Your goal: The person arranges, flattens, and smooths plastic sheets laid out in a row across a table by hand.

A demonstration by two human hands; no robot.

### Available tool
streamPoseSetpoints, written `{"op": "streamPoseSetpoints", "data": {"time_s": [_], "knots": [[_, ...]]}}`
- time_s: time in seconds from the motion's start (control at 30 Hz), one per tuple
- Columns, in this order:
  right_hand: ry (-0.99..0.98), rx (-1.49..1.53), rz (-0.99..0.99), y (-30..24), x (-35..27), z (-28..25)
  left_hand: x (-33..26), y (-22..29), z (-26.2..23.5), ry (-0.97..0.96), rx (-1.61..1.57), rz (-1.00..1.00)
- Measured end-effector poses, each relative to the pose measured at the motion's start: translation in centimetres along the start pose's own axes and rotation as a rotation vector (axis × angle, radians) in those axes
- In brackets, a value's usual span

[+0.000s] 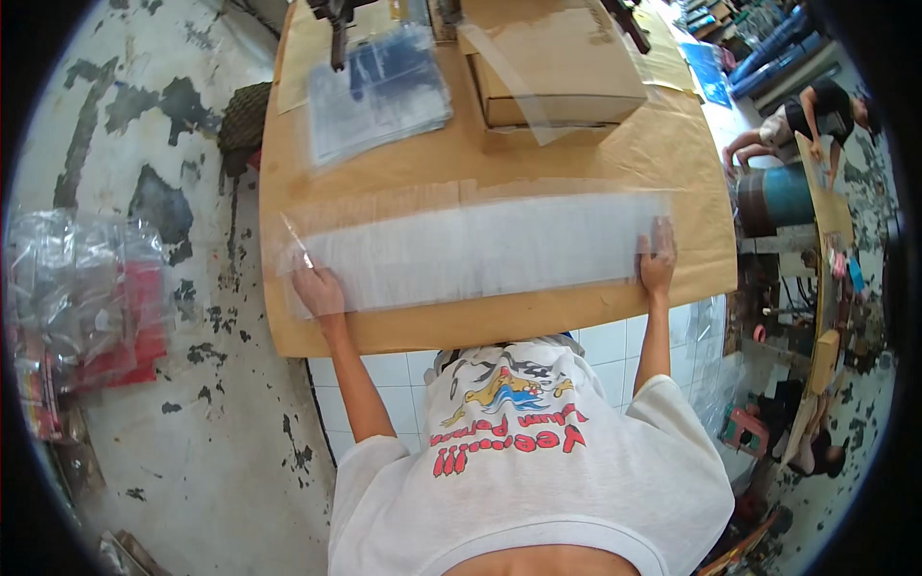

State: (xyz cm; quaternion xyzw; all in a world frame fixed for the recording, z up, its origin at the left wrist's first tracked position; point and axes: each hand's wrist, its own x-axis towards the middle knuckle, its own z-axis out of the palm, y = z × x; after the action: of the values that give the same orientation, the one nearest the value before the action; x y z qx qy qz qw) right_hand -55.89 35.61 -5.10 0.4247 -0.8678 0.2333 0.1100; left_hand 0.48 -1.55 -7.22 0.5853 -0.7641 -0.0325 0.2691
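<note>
A long stack of clear plastic sheets (480,248) lies across the brown paper-covered table (538,165) in front of me. My left hand (319,288) is at its left end, fingers closed on the plastic, with a shiny bit of film over the fingertips. At the right end rests my right hand (659,257), its fingers stretched out along the short edge and the thumb set apart on the plastic. The sheets lie flat, with some loose film reaching past the far long edge.
Farther back stand a pile of clear plastic bags (379,96) and a cardboard box (562,72) with a translucent strip over it. Dark metal parts (338,34) hang at the far edge. Plastic-wrapped goods (86,298) are at the left; people (816,110) work at the right.
</note>
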Motion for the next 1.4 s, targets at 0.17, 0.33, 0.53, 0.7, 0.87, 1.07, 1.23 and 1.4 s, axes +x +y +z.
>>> {"op": "streamPoseSetpoints", "data": {"time_s": [0.17, 0.33, 0.53, 0.7, 0.87, 1.07, 1.23, 1.4], "knots": [[-0.009, 0.079, 0.021, -0.1, 0.3, 0.2, 0.2, 2.8, -3.2, -0.159, 0.118, -0.081], [0.034, 0.031, 0.042, 0.2, 0.1, -0.3, -3.5, 2.3, -5.0, -0.165, 0.084, 0.519], [0.037, 0.027, -0.011, 1.3, 0.1, -0.3, -12.3, 2.6, -6.6, -0.228, -0.027, 0.412], [0.016, 0.001, -0.055, 1.3, 0.2, 0.1, -4.0, 4.8, -5.5, 0.120, 0.017, 0.355], [0.015, -0.019, -0.009, 1.1, -0.1, 0.4, 1.1, 4.2, -5.1, 0.066, 0.143, 0.318], [-0.028, 0.034, 0.106, 1.6, -0.9, 0.6, -1.1, 3.1, -5.2, -0.236, 0.074, 0.040], [-0.629, -0.185, 0.168, 7.2, -1.5, -1.1, -1.1, 3.1, -3.4, 0.030, 0.098, 0.148], [-0.958, 0.474, 0.250, -18.4, 4.4, -11.0, -1.1, 3.2, -3.5, -0.020, 0.040, 0.094]]}}
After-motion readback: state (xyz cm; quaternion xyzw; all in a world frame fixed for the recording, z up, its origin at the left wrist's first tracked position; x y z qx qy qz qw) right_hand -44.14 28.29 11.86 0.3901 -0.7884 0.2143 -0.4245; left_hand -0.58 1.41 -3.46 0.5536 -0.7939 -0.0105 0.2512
